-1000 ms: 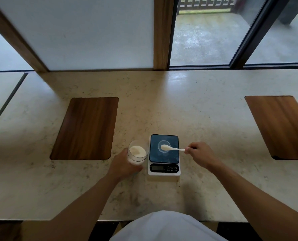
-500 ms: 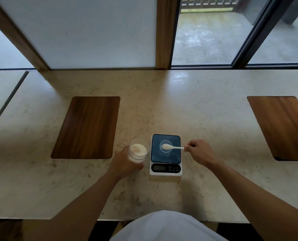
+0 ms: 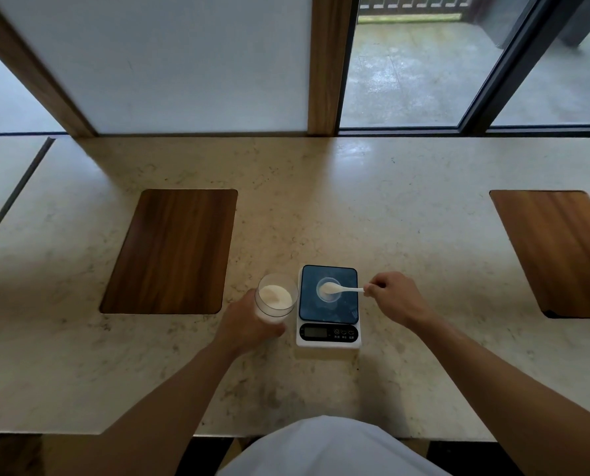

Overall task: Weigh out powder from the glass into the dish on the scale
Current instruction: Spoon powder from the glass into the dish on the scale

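A small digital scale (image 3: 328, 333) with a dark blue platform stands on the stone counter near me. On the platform rests a small clear dish (image 3: 335, 296). My right hand (image 3: 395, 298) pinches the handle of a white spoon (image 3: 341, 288), whose bowl sits over the dish with white powder in it. Left of the scale stands a clear glass (image 3: 275, 298) partly filled with white powder. My left hand (image 3: 247, 326) is wrapped around the glass from the near side and hides its base.
The pale stone counter (image 3: 390, 218) carries two inset wooden panels, one on the left (image 3: 173, 250) and one at the far right (image 3: 561, 250). Behind it are a white panel, a wooden post and windows. The counter's near edge runs close to my body.
The spoon bowl stays over the dish with barely any shift. My left hand keeps its hold on the glass. Small offsets come from head movement.
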`<state>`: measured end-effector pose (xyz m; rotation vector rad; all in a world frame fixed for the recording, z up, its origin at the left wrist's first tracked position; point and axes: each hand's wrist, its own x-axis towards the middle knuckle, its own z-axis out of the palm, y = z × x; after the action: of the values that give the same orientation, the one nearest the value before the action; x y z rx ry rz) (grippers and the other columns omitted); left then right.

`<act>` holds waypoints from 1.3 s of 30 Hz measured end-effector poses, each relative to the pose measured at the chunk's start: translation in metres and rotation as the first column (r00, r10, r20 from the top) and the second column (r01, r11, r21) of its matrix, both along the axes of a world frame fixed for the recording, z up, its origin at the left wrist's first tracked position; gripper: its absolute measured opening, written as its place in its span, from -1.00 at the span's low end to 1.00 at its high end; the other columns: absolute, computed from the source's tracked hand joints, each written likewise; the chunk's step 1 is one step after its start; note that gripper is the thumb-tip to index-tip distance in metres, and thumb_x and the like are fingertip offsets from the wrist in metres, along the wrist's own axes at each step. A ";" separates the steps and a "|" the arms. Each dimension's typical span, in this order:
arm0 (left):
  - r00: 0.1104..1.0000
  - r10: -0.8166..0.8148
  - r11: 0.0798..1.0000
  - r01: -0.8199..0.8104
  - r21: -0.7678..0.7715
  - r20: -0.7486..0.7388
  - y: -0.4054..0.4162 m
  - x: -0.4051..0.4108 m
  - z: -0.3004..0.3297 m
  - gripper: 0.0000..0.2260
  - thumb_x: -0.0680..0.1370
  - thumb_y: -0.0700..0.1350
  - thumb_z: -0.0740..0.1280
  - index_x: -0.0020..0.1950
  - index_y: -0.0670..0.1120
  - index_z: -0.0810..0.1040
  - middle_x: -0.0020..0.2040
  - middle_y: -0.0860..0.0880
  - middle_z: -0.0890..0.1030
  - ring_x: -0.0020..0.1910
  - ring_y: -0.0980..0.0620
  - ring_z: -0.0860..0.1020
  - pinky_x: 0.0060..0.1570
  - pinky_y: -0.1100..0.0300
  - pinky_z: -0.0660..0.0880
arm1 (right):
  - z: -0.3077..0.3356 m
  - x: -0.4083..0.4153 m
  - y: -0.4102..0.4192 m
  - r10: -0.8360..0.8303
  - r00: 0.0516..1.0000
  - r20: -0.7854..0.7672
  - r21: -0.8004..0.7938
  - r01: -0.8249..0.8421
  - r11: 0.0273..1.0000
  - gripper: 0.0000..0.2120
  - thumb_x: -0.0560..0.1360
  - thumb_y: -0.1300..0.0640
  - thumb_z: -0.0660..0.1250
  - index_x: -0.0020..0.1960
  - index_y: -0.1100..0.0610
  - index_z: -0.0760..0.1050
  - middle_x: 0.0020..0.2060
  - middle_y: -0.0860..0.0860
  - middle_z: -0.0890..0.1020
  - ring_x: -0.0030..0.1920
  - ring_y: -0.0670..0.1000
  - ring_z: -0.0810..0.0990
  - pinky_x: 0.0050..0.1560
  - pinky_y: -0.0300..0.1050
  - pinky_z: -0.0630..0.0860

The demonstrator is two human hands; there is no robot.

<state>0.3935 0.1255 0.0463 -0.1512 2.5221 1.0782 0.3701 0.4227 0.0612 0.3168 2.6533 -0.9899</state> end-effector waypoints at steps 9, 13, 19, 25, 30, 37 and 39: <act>1.000 -0.014 1.000 0.014 -0.008 -0.009 0.002 -0.001 -0.002 -0.31 0.26 0.04 0.62 0.36 -0.01 0.50 0.21 0.00 0.65 0.17 -0.05 0.61 0.22 -0.06 0.54 | 0.006 -0.001 -0.001 0.039 0.997 -0.067 0.042 -0.036 0.998 -0.80 0.58 0.15 0.30 -0.11 0.19 0.67 -0.38 -0.03 0.57 -0.40 -0.08 0.46 -0.40 -0.22 0.32; 0.998 -0.049 0.999 0.049 0.004 -0.038 0.004 0.000 -0.002 -0.46 0.30 -0.01 0.62 0.24 0.06 0.56 0.14 0.07 0.66 0.11 0.01 0.62 0.19 0.04 0.54 | 0.004 0.000 -0.004 0.072 0.993 -0.091 0.068 -0.066 0.996 -0.80 0.58 0.13 0.30 -0.10 0.18 0.66 -0.37 -0.02 0.59 -0.39 -0.07 0.49 -0.39 -0.22 0.39; 0.998 -0.037 0.999 0.037 0.010 -0.042 0.005 0.001 0.000 -0.53 0.27 0.00 0.62 0.08 0.25 0.52 -0.03 0.25 0.62 -0.08 0.27 0.58 -0.06 0.37 0.42 | 0.001 0.001 -0.006 0.098 0.989 -0.110 0.078 -0.090 0.993 -0.80 0.59 0.12 0.29 -0.10 0.15 0.65 -0.37 -0.04 0.60 -0.38 -0.06 0.53 -0.37 -0.19 0.46; 0.997 -0.050 0.999 0.051 0.017 -0.058 0.006 0.001 0.000 -0.55 0.27 -0.03 0.62 0.03 0.25 0.51 -0.05 0.24 0.62 -0.08 0.23 0.58 -0.08 0.37 0.41 | 0.003 0.003 -0.007 0.141 0.977 -0.157 0.091 -0.128 0.988 -0.81 0.58 0.15 0.31 -0.12 0.18 0.65 -0.35 0.02 0.63 -0.37 -0.04 0.55 -0.31 -0.11 0.54; 0.997 -0.051 0.998 0.053 0.022 -0.063 0.007 0.002 -0.002 -0.44 0.29 -0.02 0.63 0.25 0.06 0.55 0.13 0.08 0.65 0.09 0.05 0.60 0.17 0.11 0.50 | 0.007 0.006 -0.008 0.195 0.958 -0.210 0.109 -0.175 0.978 -0.84 0.57 0.18 0.32 -0.13 0.17 0.63 -0.34 0.00 0.61 -0.36 -0.09 0.54 -0.33 -0.25 0.47; 0.998 -0.043 0.999 0.043 -0.001 -0.045 0.008 0.003 0.000 -0.36 0.29 0.01 0.63 0.32 0.00 0.53 0.21 0.01 0.66 0.17 -0.03 0.61 0.24 -0.01 0.53 | 0.014 0.011 -0.007 0.226 0.944 -0.242 0.119 -0.203 0.972 -0.85 0.56 0.19 0.34 -0.17 0.15 0.60 -0.36 -0.02 0.57 -0.36 -0.09 0.51 -0.31 -0.20 0.48; 0.999 -0.039 0.999 0.039 -0.007 -0.038 0.008 0.003 0.000 -0.35 0.28 0.02 0.63 0.33 0.00 0.52 0.22 0.01 0.65 0.18 -0.03 0.61 0.25 -0.04 0.53 | 0.015 0.012 -0.007 0.235 0.939 -0.252 0.121 -0.211 0.970 -0.85 0.56 0.19 0.34 -0.19 0.14 0.57 -0.38 -0.05 0.54 -0.37 -0.10 0.49 -0.34 -0.25 0.42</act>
<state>0.3969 0.1336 0.0468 -0.0836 2.5511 1.0679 0.3823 0.4159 0.0764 -0.1076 2.8977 -0.8917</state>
